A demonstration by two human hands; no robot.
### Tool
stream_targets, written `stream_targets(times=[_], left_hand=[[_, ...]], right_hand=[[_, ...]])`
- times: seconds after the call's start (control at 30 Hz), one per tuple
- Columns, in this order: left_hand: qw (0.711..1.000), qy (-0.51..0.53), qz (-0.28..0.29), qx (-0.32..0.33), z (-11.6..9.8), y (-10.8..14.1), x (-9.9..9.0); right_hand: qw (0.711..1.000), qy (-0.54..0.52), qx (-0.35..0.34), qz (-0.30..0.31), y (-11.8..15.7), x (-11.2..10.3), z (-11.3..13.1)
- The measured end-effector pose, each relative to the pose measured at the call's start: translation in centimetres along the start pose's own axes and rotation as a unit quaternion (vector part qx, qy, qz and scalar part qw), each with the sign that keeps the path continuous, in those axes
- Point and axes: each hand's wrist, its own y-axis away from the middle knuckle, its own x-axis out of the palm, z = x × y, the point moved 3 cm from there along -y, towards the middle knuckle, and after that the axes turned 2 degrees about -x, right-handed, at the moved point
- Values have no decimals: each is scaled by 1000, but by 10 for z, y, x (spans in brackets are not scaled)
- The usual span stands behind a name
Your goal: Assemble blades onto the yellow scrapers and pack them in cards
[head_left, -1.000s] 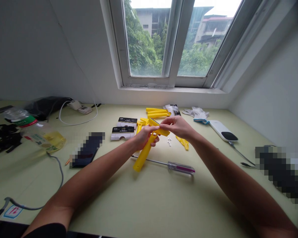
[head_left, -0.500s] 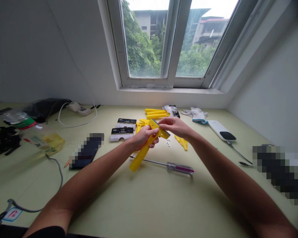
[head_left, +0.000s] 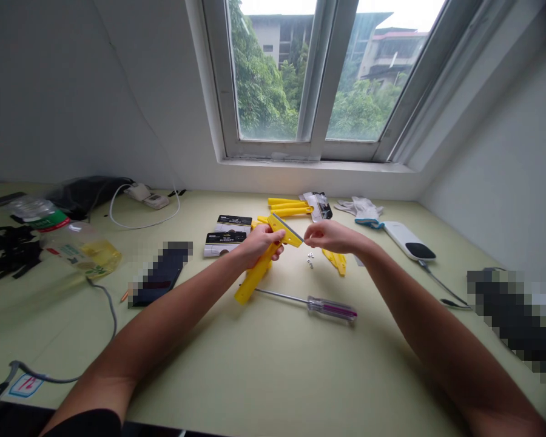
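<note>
My left hand point(head_left: 260, 244) grips a yellow scraper point(head_left: 252, 282) where the handle meets the head, holding it tilted above the table. A thin grey metal blade point(head_left: 287, 228) lies along the scraper head's far edge. At the blade's right end, my right hand point(head_left: 330, 237) is closed in a pinch; whether its fingertips hold anything is too small to tell. Small nuts point(head_left: 310, 260) lie on the table below that hand, beside yellow plastic plates point(head_left: 335, 262). A screwdriver point(head_left: 331, 308) with a clear and purple handle rests in front, its shaft passing toward the scraper handle.
Yellow handles point(head_left: 291, 207) and a plastic packet point(head_left: 317, 206) lie at the back, near white gloves point(head_left: 359, 207). Black-and-white package cards point(head_left: 225, 244) are left of my hands. A phone point(head_left: 161, 276), a bottle point(head_left: 79, 249) and a white device point(head_left: 409, 241) stand farther out.
My right hand has slid right along the blade, from the middle of the scraper head to its right end. The scraper has shifted slightly, still in my left hand.
</note>
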Motion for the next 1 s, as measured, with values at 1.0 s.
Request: stream_targets(times=[1.0], left_hand=[[1000, 8, 10, -13, 1, 0, -1]], right_hand=[[992, 69, -27, 106, -3, 9, -22]])
